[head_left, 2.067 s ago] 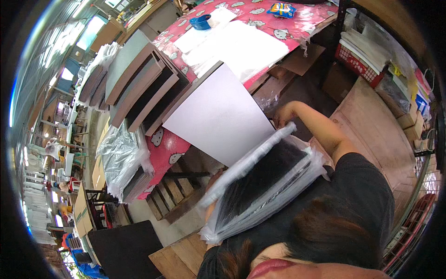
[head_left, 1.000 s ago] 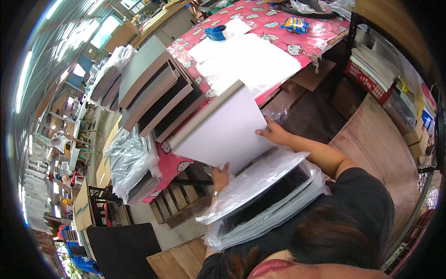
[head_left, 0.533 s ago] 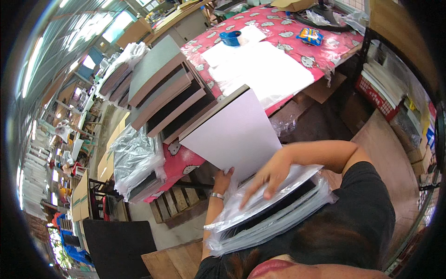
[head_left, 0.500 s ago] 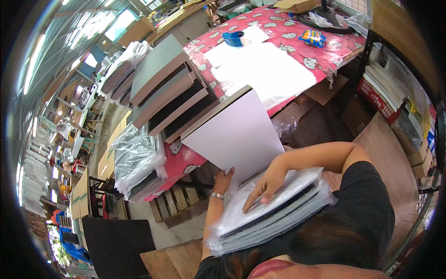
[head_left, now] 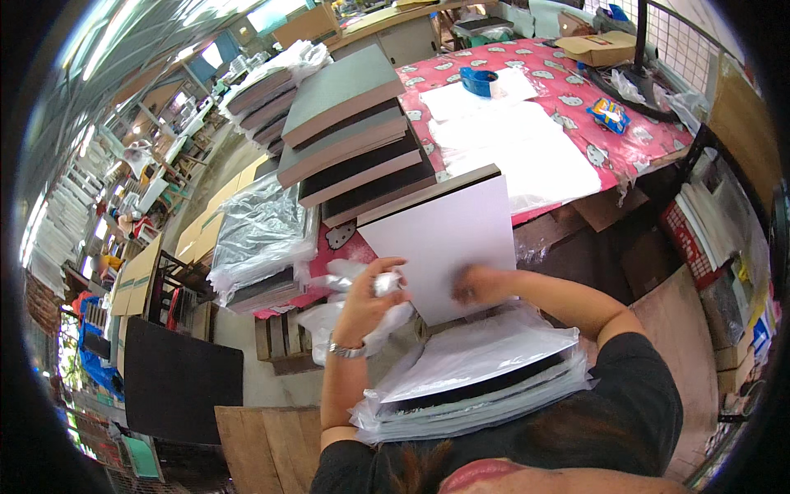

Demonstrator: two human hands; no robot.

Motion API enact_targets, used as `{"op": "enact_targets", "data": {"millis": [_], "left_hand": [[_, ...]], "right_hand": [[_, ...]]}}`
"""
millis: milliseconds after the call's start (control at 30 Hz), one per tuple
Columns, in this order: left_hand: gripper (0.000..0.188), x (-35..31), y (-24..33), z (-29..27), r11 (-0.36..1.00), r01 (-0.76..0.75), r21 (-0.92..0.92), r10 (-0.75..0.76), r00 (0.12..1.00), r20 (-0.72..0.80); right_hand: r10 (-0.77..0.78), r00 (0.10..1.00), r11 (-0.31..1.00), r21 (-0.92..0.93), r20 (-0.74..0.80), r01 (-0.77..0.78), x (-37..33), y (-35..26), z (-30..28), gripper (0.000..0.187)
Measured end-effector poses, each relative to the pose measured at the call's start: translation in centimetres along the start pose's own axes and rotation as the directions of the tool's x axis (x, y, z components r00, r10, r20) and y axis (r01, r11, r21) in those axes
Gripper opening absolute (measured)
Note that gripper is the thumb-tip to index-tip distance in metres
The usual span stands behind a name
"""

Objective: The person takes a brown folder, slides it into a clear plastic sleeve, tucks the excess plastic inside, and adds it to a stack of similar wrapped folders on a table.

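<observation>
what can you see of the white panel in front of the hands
The white panel is smooth, flat and four-sided, faintly lilac, seemingly card or board. Its far edge shows a thicker grey-beige border with a dark line. It lies askew between the pink-covered table and the plastic-wrapped stack; its support is hidden. The right hand's grip, blurred, is over it; touch is unclear.

So much plastic lol. The bags look shiny and wrinkly, and the wrap is thin crumpled film. White board looks smooth and matt, kinda papery. Watch is shiny metal, tablecloth plasticky with some gloss, slats dull wood, packet glossy.
</observation>
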State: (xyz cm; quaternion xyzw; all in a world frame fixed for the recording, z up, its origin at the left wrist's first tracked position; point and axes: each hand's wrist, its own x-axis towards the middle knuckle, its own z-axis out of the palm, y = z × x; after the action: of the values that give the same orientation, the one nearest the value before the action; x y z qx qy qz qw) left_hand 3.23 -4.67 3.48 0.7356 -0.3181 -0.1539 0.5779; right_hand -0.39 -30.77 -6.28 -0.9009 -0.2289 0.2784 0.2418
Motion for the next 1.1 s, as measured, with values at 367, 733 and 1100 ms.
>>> {"op": "enact_targets", "data": {"millis": [367, 733, 1100], "left_hand": [[0.033, 3.1, 4.2, 4.8, 0.867, -0.091, -0.491, 0.011, 0.986, -0.163], [0.033, 3.9, 3.6, 5.2, 0.864, -0.170, -0.475, -0.038, 0.916, -0.398], [0.021, 3.1, 0.4, 5.6, 0.965, 0.069, -0.253, -0.109, 0.983, -0.147]], "right_hand": [[-0.094, 0.508, 0.715, 0.297, -0.856, 0.633, -8.2, -7.3, -9.1, 0.033], [0.118, 0.558, 0.618, 0.500, -0.822, 0.607, -4.6, -5.7, -8.6, 0.011], [0.214, 0.640, 0.123, 0.670, -0.738, 0.732, -5.0, -6.6, -8.3, 0.015]]}}
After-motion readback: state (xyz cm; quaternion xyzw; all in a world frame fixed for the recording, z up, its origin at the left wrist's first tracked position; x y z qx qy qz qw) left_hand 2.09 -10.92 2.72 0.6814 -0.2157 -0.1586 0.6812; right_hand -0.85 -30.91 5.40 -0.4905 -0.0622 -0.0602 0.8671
